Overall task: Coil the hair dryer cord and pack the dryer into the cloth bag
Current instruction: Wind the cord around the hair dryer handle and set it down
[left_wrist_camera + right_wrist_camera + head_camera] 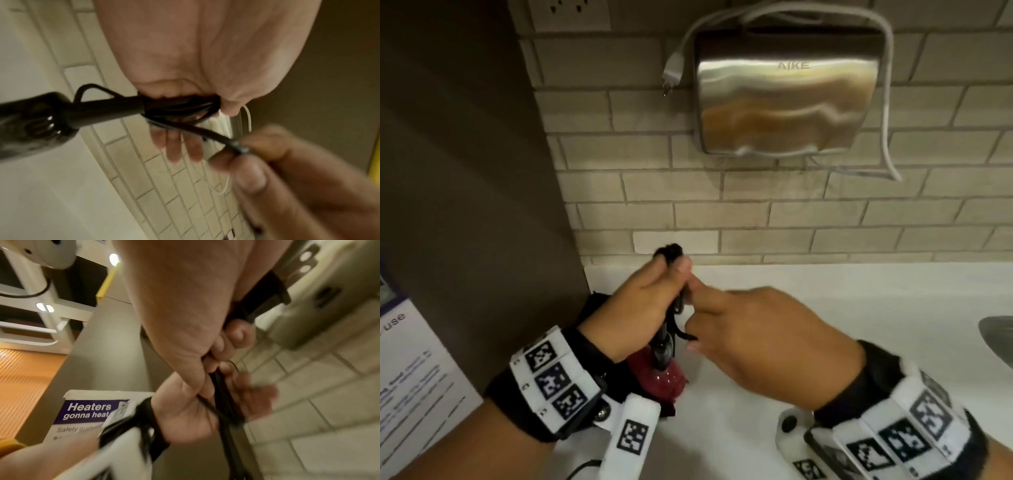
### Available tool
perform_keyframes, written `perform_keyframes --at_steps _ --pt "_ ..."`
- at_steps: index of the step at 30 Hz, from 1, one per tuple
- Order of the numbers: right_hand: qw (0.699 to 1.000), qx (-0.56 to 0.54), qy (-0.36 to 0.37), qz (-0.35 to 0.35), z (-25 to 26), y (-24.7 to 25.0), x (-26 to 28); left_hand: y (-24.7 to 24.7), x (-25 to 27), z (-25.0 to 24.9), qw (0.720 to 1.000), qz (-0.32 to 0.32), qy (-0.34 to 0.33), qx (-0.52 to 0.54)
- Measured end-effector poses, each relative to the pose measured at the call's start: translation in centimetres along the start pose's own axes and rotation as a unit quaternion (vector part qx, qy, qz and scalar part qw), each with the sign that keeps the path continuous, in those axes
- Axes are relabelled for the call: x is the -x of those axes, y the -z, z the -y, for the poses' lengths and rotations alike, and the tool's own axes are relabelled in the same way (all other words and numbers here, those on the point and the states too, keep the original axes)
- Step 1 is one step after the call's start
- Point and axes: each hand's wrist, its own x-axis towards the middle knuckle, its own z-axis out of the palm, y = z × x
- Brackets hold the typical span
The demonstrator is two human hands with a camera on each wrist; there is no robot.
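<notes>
— While the left hand is curled round the bundled loops of the black cord, where does the hair dryer sit?

— It hangs below that fist, over the white table near the corner with the dark panel; its body looks dark red in the head view and glossy black from the left wrist; the cord's stiff collar runs from the body straight into the fist.

— And the right hand?

— Just beside the left, touching it; its thumb and forefinger pinch a free length of the cord that leads out of the bundle; the other fingers are loosely bent; motion blur hides finer detail.

— Is the cloth bag visible?

— Something black lies behind the left wrist on the table; I cannot tell whether that is it.

— What else is around?

— A steel wall dryer marked AIKE is fixed to the brick-tiled wall; a white plug dangles beside it; a purple-and-white leaflet leans at the left, reading "Heaters gonna heat" from the right wrist.
</notes>
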Motion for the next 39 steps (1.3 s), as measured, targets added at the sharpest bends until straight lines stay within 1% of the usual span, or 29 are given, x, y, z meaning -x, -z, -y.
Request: perform_keyframes --at_steps 1,2,4,6,7,9,11,13,14,16,18,19,21,23,24,26,28,29,31,34,36,39 --pt "1.0 0.003 0.009 -0.007 -0.4 0.9 -0.4 -0.4 0.3 -0.5 0.999 0.023 0.023 -0.022" --pt "1.0 -0.006 0.01 -0.012 -0.9 1.6 -0.7 -0.7 0.6 -1.0 0.996 0.06 0.032 -0.051" --pt "0.998 -0.056 -0.018 -0.032 -1.8 2.6 -0.9 -0.9 0.9 -1.9 0.987 0.12 0.036 -0.101" --pt "0.99 -0.123 -0.048 -0.057 -2.3 2.7 -0.9 -0.7 0.9 -2.2 0.977 0.167 0.053 -0.118" --pt "0.983 -0.166 -0.057 -0.06 -2.3 2.5 -0.9 -0.5 0.9 -2.1 0.974 0.186 0.064 -0.114" --pt "0.966 -0.244 -0.074 -0.04 -2.2 2.0 -1.0 -0.1 0.7 -1.7 0.969 0.219 0.091 -0.062" --pt "0.954 -0.286 -0.09 -0.017 -2.3 1.8 -1.2 0.1 0.5 -1.2 0.959 0.259 0.116 -0.007" --pt "0.949 -0.297 -0.105 -0.012 -2.4 1.8 -1.4 0.1 0.2 -1.0 0.95 0.287 0.121 0.027" --pt "0.952 -0.286 -0.107 -0.014 -2.3 1.8 -1.5 0.3 0.1 -0.8 0.946 0.302 0.113 0.039" --pt "0.966 -0.241 -0.091 -0.017 -2.2 2.0 -1.5 0.8 0.1 -0.8 0.94 0.329 0.077 0.054" --pt "0.979 -0.191 -0.072 -0.012 -2.1 2.4 -1.6 1.3 0.3 -0.7 0.936 0.346 0.046 0.044" --pt "0.984 -0.164 -0.065 -0.009 -2.1 2.7 -1.6 1.5 0.4 -0.7 0.94 0.338 0.037 0.032" --pt "0.99 -0.129 -0.059 -0.013 -2.1 2.9 -1.5 1.5 0.7 -1.0 0.958 0.284 0.032 0.023" --pt "0.988 -0.137 -0.065 -0.023 -2.4 3.0 -1.6 1.5 0.7 -1.0 0.971 0.239 0.028 -0.006" --pt "0.986 -0.152 -0.074 -0.015 -2.6 3.0 -1.7 1.4 0.8 -1.2 0.974 0.224 0.03 -0.022" --pt "0.977 -0.189 -0.094 0.024 -3.1 3.0 -1.9 1.2 0.8 -1.0 0.978 0.2 0.029 -0.05" --pt "0.973 -0.201 -0.095 0.061 -3.3 2.8 -2.0 1.2 0.7 -1.0 0.983 0.167 0.026 -0.067" --pt "0.973 -0.2 -0.091 0.067 -3.3 2.7 -2.0 1.1 0.7 -1.1 0.985 0.154 0.022 -0.069" --pt "0.969 -0.218 -0.099 0.056 -3.6 2.8 -2.1 0.9 0.7 -1.2 0.989 0.13 0.003 -0.066" --pt "0.943 -0.296 -0.154 0.019 -4.6 3.5 -2.3 0.8 1.2 -1.9 0.992 0.082 -0.045 -0.089" --pt "0.931 -0.321 -0.173 -0.004 -5.3 3.9 -2.2 0.7 1.7 -1.6 0.991 0.057 -0.049 -0.114" --pt "0.916 -0.36 -0.175 -0.022 -5.8 4.3 -2.0 0.1 2.7 -1.3 0.985 0.05 -0.048 -0.156"
